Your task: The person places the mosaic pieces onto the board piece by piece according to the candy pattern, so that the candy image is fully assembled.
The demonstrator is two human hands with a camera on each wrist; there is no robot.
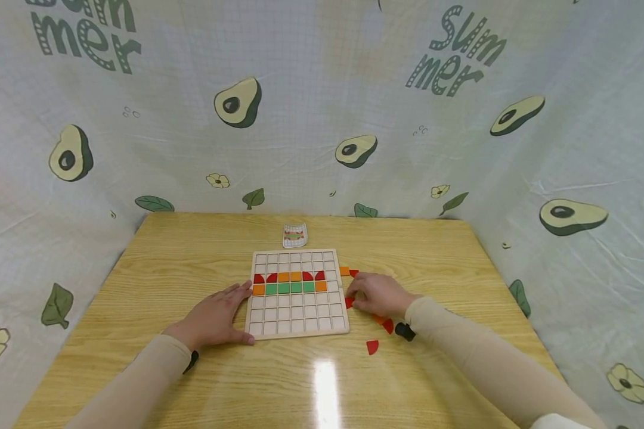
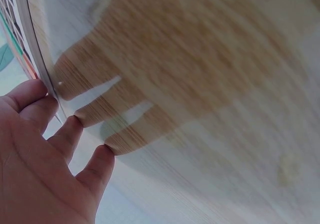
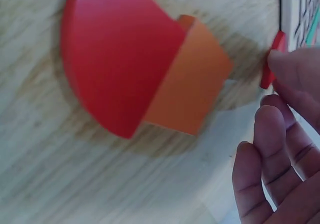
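A pale wooden grid board (image 1: 297, 314) lies on the table. Across two of its rows sit red quarter-circle pieces (image 1: 271, 278), orange squares (image 1: 284, 277) and green squares (image 1: 283, 288). My left hand (image 1: 214, 317) rests at the board's left side, fingers extended along the edge and thumb by the near-left corner. Beside the right edge, my right hand (image 1: 382, 295) pinches a red quarter-circle piece (image 3: 281, 43) between thumb and forefinger, low at the table; the fingers partly cover it. Under the right wrist, another red quarter-circle (image 3: 120, 54) overlaps an orange piece (image 3: 195, 79).
A small patterned card (image 1: 295, 236) lies behind the board. More loose pieces lie to the right: an orange one (image 1: 344, 271) by the board's edge and a red quarter-circle (image 1: 372, 347) nearer the front. Printed cloth (image 1: 300, 71) hangs around the wooden table (image 1: 193, 250).
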